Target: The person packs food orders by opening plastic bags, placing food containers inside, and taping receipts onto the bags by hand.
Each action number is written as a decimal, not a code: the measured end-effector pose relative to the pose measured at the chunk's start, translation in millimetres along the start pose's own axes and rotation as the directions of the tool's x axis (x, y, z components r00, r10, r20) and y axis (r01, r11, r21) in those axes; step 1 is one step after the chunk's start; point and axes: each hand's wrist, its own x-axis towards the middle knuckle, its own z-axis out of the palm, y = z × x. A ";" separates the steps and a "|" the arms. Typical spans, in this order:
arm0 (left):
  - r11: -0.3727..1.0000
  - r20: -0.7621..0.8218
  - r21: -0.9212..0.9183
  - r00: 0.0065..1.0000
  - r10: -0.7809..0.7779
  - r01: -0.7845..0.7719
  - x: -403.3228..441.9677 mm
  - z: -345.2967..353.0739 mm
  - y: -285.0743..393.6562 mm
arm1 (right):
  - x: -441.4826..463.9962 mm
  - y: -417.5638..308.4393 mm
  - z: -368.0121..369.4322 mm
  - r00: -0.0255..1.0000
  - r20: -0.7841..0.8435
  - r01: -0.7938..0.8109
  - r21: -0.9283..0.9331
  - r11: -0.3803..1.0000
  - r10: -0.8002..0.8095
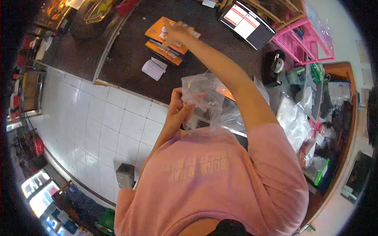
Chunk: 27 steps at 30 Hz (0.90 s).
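My left hand is closed around the edge of a clear plastic bag, holding it in front of my chest. My right arm is stretched across the dark counter. At its end my right hand, a little blurred, has its fingers apart over a stack of orange boxes. Whether the fingertips touch the top box I cannot tell. White paper slips with print lie on the counter just below the boxes.
A lit screen stands at the back right, beside a pink plastic basket. A black device sits below it. Plastic packaging is heaped to my right. White floor tiles show at the left, past the counter edge.
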 end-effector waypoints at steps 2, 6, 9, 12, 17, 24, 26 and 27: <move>0.999 -0.013 0.044 1.000 -0.027 0.028 2.7 -7.9 -4.7 | -4.4 5.4 -29.1 0.994 0.099 0.030 0.197 0.980 -0.050; 0.991 -0.028 0.127 0.998 0.056 -0.052 30.6 -7.6 2.5 | -88.5 26.7 -129.7 0.977 -0.032 0.195 0.541 0.818 -0.212; 0.985 -0.026 0.147 0.995 0.098 -0.093 68.7 -31.4 -27.3 | -162.5 58.9 -171.9 0.850 -0.398 0.519 0.516 0.682 -0.346; 0.999 -0.020 -0.047 0.999 0.026 -0.027 99.7 -34.1 -26.8 | -217.8 74.4 -125.7 0.788 -0.551 0.613 0.665 0.426 -0.273; 0.906 0.090 0.336 0.966 0.241 -0.257 96.4 -10.8 25.2 | -287.1 169.0 -63.7 0.973 0.153 0.015 0.711 0.703 -0.175; 0.993 -0.063 -0.078 0.995 0.081 -0.086 37.7 67.1 37.3 | -287.2 161.1 -63.3 0.904 0.358 0.139 0.268 0.953 -0.233; 0.995 0.034 -0.009 0.995 0.099 -0.099 39.8 51.5 38.7 | -270.1 141.8 -106.2 0.874 0.343 0.276 0.230 0.933 -0.343; 0.994 0.080 0.031 0.992 0.098 -0.101 39.8 39.9 36.4 | -249.7 120.3 -145.8 0.842 0.429 0.234 0.256 0.938 -0.327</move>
